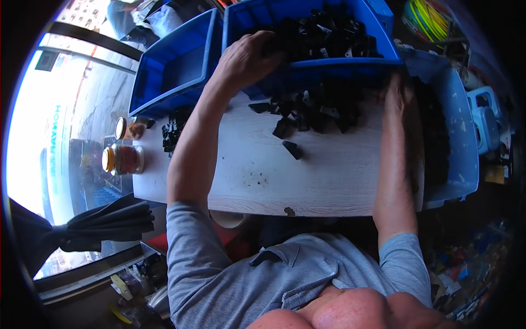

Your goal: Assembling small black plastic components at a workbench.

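Observation:
My left hand (247, 60) reaches over the front left corner of a blue plastic bin (329, 64) filled with small black plastic pieces (312, 38). Its fingers curl in among the pieces, and the tips are lost in the dark heap. My right hand (395, 90) is at the bin's front right corner, below the rim. Shadow hides its fingers. Under the bin's front wall, more black pieces (320, 112) lie heaped on the pale wooden tabletop (296, 183). One black piece (292, 149) sits apart, nearer to me.
A second blue bin (183, 71) stands at the left, with black pieces (172, 131) below it. Two lidded jars (123, 159) (130, 128) are at the table's left edge. On the right are a large light-blue tub (463, 137) holding dark pieces and a blue jug (485, 120).

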`<action>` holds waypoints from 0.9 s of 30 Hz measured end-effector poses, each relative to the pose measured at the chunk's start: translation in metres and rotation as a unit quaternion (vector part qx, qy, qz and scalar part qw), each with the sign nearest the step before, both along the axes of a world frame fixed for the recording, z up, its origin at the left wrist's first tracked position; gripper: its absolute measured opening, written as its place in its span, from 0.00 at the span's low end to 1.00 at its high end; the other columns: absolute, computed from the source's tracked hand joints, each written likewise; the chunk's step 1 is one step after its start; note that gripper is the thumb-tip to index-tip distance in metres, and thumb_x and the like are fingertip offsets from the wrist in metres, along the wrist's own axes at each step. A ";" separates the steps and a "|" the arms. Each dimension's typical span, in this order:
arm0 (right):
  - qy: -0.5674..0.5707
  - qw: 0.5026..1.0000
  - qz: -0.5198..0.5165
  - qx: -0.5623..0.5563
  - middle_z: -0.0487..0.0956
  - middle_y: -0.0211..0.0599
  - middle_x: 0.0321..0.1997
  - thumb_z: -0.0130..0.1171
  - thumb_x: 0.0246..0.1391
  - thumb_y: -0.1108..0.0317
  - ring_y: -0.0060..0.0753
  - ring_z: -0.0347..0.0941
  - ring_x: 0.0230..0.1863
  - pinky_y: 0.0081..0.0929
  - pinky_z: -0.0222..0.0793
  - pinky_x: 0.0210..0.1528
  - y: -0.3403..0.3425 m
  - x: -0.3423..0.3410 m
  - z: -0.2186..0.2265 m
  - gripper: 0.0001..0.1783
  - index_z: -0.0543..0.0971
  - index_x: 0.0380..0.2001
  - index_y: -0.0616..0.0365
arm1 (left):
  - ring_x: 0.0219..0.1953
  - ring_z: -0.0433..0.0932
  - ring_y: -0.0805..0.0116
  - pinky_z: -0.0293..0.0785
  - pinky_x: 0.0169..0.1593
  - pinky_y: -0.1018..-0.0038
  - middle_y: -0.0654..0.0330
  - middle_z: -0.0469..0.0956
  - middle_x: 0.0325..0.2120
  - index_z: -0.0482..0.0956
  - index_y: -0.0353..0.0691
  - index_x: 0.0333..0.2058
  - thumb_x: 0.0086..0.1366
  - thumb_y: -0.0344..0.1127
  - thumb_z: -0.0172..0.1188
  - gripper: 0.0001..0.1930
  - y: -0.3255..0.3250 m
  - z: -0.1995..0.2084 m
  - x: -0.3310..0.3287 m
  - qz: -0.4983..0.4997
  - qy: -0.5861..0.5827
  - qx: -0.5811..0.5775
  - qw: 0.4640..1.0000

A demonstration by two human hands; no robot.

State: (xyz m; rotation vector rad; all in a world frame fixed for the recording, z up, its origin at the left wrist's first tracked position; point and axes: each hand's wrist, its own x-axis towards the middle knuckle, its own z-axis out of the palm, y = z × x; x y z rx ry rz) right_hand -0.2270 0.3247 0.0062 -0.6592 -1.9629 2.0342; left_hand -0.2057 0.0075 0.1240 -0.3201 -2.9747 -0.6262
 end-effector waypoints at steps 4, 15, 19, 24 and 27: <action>-0.002 1.000 0.010 0.000 0.69 0.28 0.17 0.54 0.65 0.43 0.28 0.73 0.17 0.30 0.74 0.20 0.003 0.005 -0.001 0.22 0.75 0.43 0.50 | 0.60 0.75 0.47 0.78 0.57 0.54 0.48 0.74 0.60 0.67 0.52 0.67 0.64 0.53 0.64 0.35 -0.008 -0.025 -0.050 -0.050 -0.105 -0.063 0.991; -0.014 1.000 -0.003 -0.018 0.71 0.28 0.20 0.56 0.64 0.41 0.28 0.75 0.20 0.28 0.73 0.22 0.008 0.001 -0.013 0.24 0.75 0.45 0.50 | 0.60 0.75 0.42 0.79 0.54 0.51 0.47 0.70 0.61 0.61 0.61 0.69 0.70 0.50 0.59 0.31 0.023 -0.044 -0.079 -0.046 -0.114 -0.328 0.937; -0.004 1.000 0.022 -0.006 0.71 0.28 0.20 0.56 0.64 0.41 0.28 0.76 0.20 0.28 0.74 0.22 0.008 0.001 -0.009 0.24 0.75 0.44 0.50 | 0.61 0.74 0.46 0.75 0.58 0.48 0.49 0.70 0.62 0.62 0.63 0.68 0.65 0.52 0.66 0.35 0.014 -0.048 -0.085 -0.012 -0.133 -0.306 0.943; -0.010 1.000 0.021 -0.017 0.71 0.27 0.21 0.55 0.65 0.41 0.26 0.74 0.21 0.28 0.73 0.24 0.003 0.002 -0.006 0.22 0.75 0.43 0.48 | 0.64 0.72 0.49 0.73 0.62 0.47 0.53 0.72 0.62 0.62 0.65 0.69 0.59 0.55 0.70 0.41 0.006 -0.056 -0.097 -0.036 -0.157 -0.240 0.957; -0.011 1.000 0.022 -0.013 0.70 0.26 0.20 0.54 0.65 0.41 0.25 0.73 0.22 0.29 0.74 0.25 0.008 0.000 -0.010 0.21 0.75 0.42 0.48 | 0.62 0.74 0.50 0.75 0.60 0.47 0.55 0.74 0.62 0.61 0.65 0.70 0.60 0.55 0.70 0.41 0.016 -0.050 -0.097 -0.057 -0.168 -0.243 0.954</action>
